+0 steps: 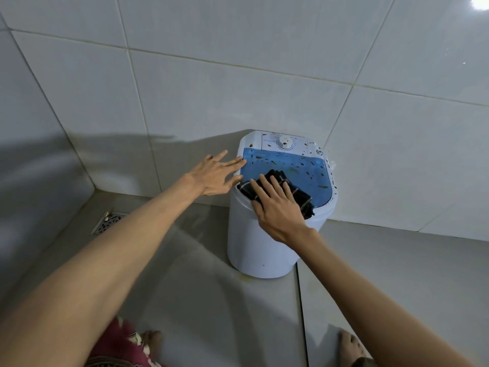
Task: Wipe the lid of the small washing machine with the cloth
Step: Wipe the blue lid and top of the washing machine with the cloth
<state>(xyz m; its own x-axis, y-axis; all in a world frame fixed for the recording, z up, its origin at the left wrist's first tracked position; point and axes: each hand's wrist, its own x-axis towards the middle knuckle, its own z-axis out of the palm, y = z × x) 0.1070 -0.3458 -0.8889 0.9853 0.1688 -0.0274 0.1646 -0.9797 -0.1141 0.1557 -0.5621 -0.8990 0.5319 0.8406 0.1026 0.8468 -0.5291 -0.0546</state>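
Note:
A small white washing machine [254, 245] stands on the floor against the tiled wall. Its blue see-through lid [299, 168] is speckled with dark brown spots. A folded black cloth with thin light stripes [304, 198] lies on the lid's near part. My right hand [277, 207] presses flat on the cloth, fingers spread and pointing away from me. My left hand [217, 176] rests at the machine's left rim, fingers apart, fingertips touching the lid's left edge. It holds nothing.
A white control panel with a round dial [285, 143] sits behind the lid. A metal floor drain [108, 223] lies at the left. Grey tiled walls meet in a corner on the left. My bare feet [350, 345] show at the bottom.

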